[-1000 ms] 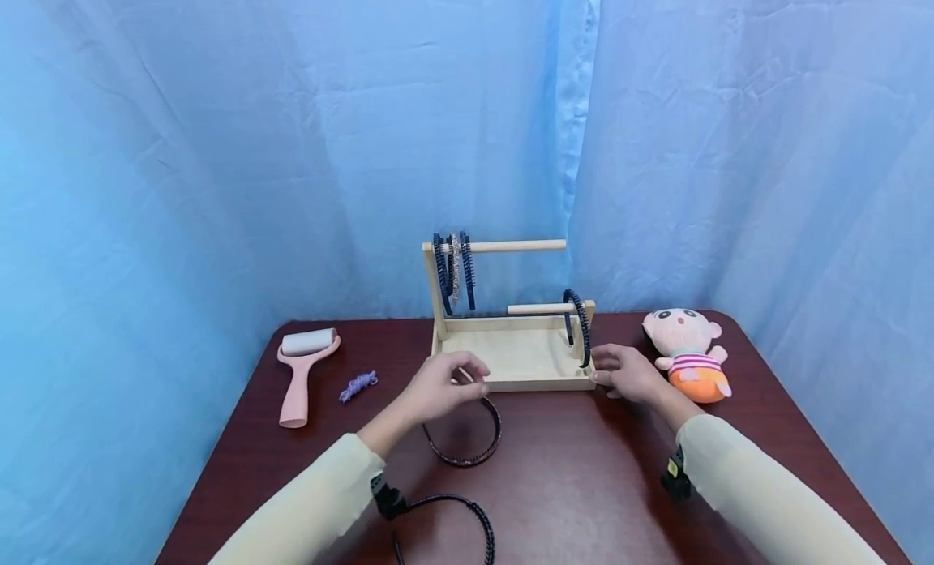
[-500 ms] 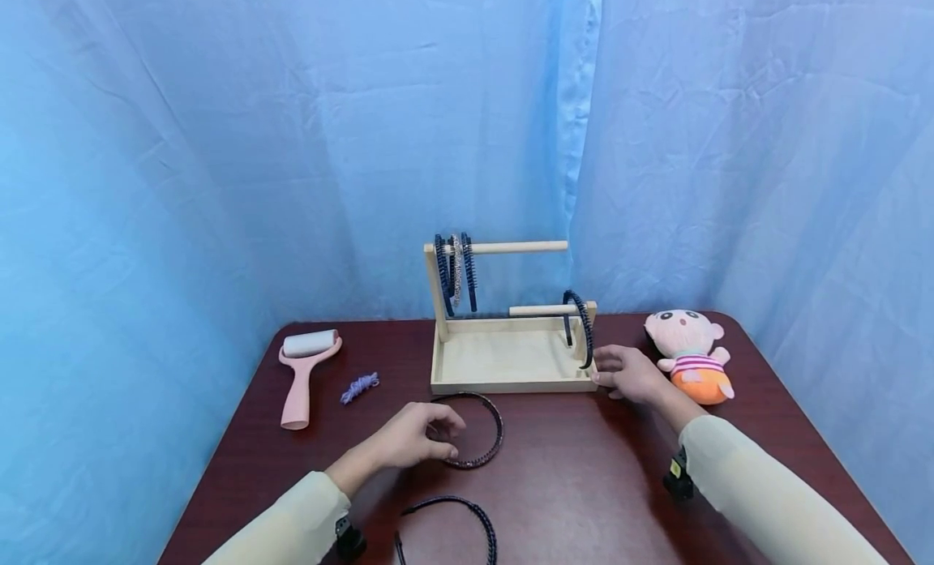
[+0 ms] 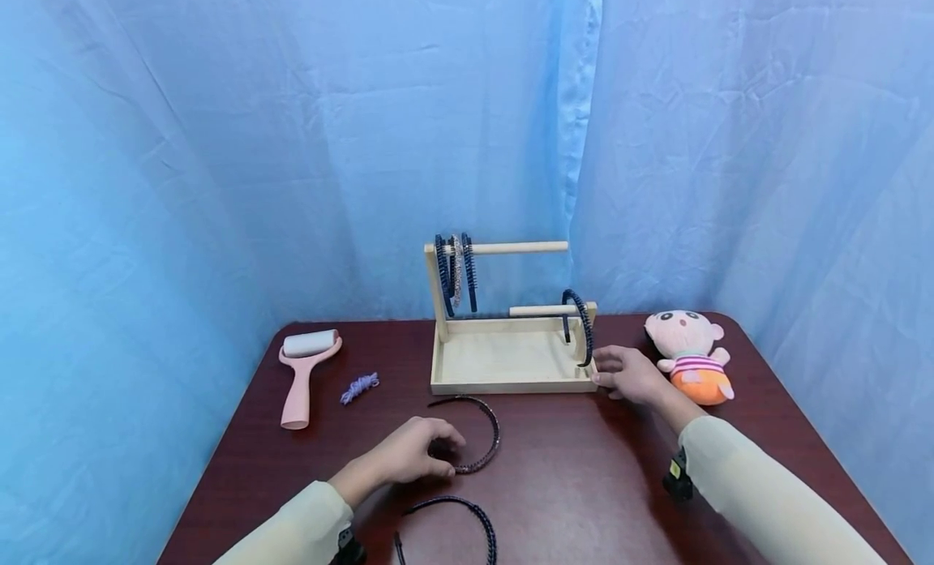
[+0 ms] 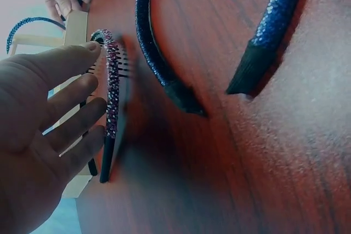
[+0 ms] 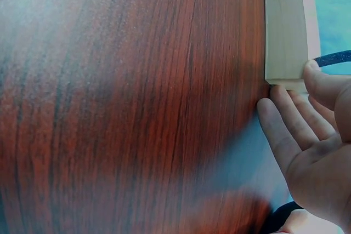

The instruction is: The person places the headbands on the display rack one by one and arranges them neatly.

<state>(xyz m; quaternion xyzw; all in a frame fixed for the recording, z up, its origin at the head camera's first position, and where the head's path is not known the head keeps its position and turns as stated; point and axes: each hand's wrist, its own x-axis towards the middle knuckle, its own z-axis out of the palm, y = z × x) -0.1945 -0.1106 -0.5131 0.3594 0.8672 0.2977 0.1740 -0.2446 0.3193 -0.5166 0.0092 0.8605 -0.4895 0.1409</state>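
Observation:
A dark speckled headband (image 3: 499,435) lies on the table, its teeth and black tip showing in the left wrist view. My left hand (image 3: 419,451) is at its near left side; the thumb and fingertips, loosely extended, come up against the speckled band (image 4: 113,80). My right hand (image 3: 629,374) rests at the right end of the wooden rack (image 3: 511,384). In the right wrist view its thumb touches the tray corner (image 5: 288,69), with straight fingers along the end. Several headbands (image 3: 469,273) hang on the upper bar, and one black headband (image 3: 586,330) on the lower bar.
A second dark headband (image 3: 487,526) lies near the table's front, partly out of view. On the left are a pink-handled roller (image 3: 297,395) and a purple cord bundle (image 3: 360,387). A plush doll (image 3: 689,358) lies beyond my right hand.
My left hand has come back from the rack's front edge and down to the speckled headband, which has shifted slightly toward me. The right hand stays at the rack's end.

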